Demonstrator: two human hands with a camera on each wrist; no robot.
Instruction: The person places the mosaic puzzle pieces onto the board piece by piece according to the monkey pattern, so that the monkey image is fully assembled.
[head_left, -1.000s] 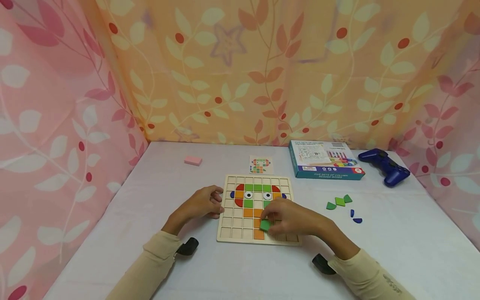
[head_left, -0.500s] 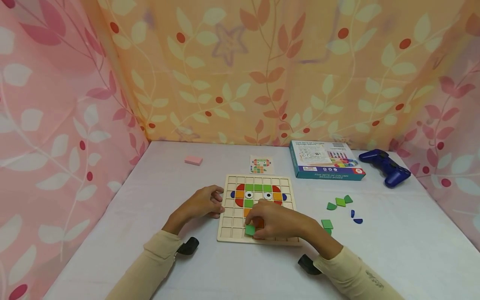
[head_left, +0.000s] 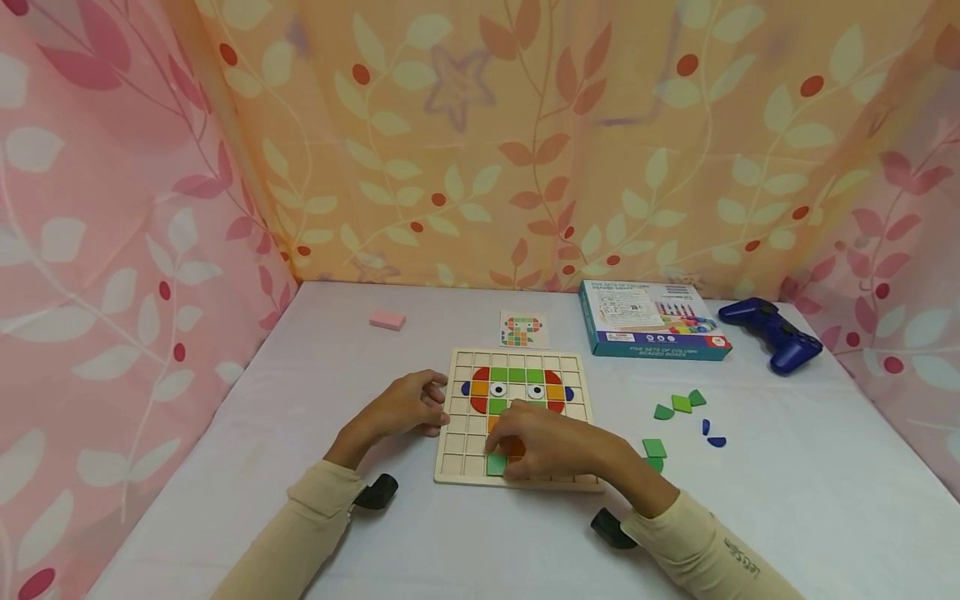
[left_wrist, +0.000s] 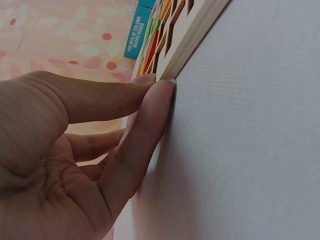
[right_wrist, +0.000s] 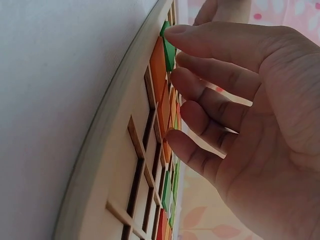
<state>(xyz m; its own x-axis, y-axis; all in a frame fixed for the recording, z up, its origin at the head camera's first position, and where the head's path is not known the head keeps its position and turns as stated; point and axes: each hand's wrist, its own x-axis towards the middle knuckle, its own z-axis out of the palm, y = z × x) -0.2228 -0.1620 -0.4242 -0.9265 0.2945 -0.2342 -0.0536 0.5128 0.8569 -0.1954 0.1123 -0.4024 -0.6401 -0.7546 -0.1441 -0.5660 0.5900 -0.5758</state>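
Note:
A wooden grid board point(head_left: 453, 444) lies on the table, bearing coloured tiles that form a face with round eyes and an orange part below. My left hand point(head_left: 405, 404) pinches the board's left edge between thumb and finger, as the left wrist view shows at the wooden rim point(left_wrist: 195, 40). Over the lower middle of the board, my right hand point(head_left: 555, 439) has thumb and index finger on a green square tile point(head_left: 496, 465), which sits in a bottom-row cell beside an orange tile point(right_wrist: 157, 62). The right hand's other fingers are loosely bent above the board and hide several cells.
Right of the board lie a green square point(head_left: 654, 448), more green pieces point(head_left: 681, 404) and two blue pieces point(head_left: 716, 442). Behind stand a pattern card point(head_left: 523, 329), a flat box point(head_left: 652, 321), a blue game controller point(head_left: 771, 333) and a pink block point(head_left: 387, 320).
My right hand has moved left and slightly down with the green tile, from over the orange column to the bottom-row cell, where the tile now lies flatter. The left hand has stayed put.

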